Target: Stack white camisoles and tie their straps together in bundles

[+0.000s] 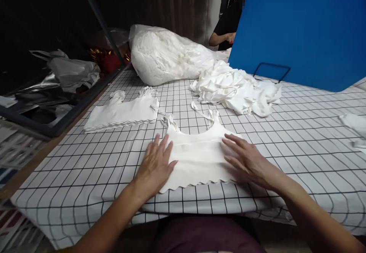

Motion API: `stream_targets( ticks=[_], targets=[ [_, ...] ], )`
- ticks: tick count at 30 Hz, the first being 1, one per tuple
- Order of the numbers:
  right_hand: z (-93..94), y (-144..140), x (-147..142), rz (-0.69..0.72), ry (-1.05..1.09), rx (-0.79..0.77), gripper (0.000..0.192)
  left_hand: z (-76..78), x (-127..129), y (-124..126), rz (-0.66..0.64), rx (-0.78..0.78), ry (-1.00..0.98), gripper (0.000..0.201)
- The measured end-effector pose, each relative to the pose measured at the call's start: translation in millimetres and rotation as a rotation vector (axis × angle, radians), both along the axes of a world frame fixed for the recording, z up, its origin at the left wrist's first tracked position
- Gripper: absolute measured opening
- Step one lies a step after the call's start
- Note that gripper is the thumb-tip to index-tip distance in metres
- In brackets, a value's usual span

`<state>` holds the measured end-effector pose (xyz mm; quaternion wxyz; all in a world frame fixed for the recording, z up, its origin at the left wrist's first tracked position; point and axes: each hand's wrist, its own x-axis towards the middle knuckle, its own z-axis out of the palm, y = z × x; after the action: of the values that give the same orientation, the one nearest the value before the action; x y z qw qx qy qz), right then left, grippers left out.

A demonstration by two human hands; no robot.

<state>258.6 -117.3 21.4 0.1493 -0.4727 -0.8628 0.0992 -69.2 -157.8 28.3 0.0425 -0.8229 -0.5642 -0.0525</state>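
Observation:
A white camisole top with thin straps and a wavy hem lies spread on the checked tablecloth, its hem towards me. My left hand rests flat on its left edge, fingers spread. On the right side, my right hand touches the cloth with fingers stretched out and apart. Neither hand grips anything. Left of and beyond this top lies a neat stack of similar white tops, hems lined up. Farther back is a loose heap of white garments.
A large clear bag of white fabric lies at the table's back. A blue board stands back right, near a black wire stand. Another person's forearm shows behind. White cloth lies far right. A metal frame borders the left.

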Motion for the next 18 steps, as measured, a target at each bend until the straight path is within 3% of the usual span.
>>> stream_targets(
  ticks=[4, 6, 8, 13, 18],
  targets=[
    [39.0, 62.1, -16.6, -0.142, 0.158, -0.01, 0.036, 10.9, 84.9, 37.3, -0.291, 0.055, -0.096, 0.045],
    [47.7, 99.0, -31.0, -0.228, 0.1, -0.134, 0.029, 3.8, 124.9, 60.9, -0.346, 0.081, -0.129, 0.044],
    [46.7, 130.6, -46.1, -0.273, 0.003, -0.24, 0.026, -11.1, 150.6, 82.8, -0.314, 0.064, -0.133, 0.046],
    [20.5, 170.2, -72.6, -0.27, -0.064, -0.28, 0.015, -47.3, 158.9, 108.2, -0.296, 0.098, -0.22, 0.049],
    [4.1, 176.2, -82.4, -0.229, 0.05, -0.244, 0.005, -50.4, 153.3, 104.9, -0.302, 0.095, -0.263, 0.052]
  ],
)
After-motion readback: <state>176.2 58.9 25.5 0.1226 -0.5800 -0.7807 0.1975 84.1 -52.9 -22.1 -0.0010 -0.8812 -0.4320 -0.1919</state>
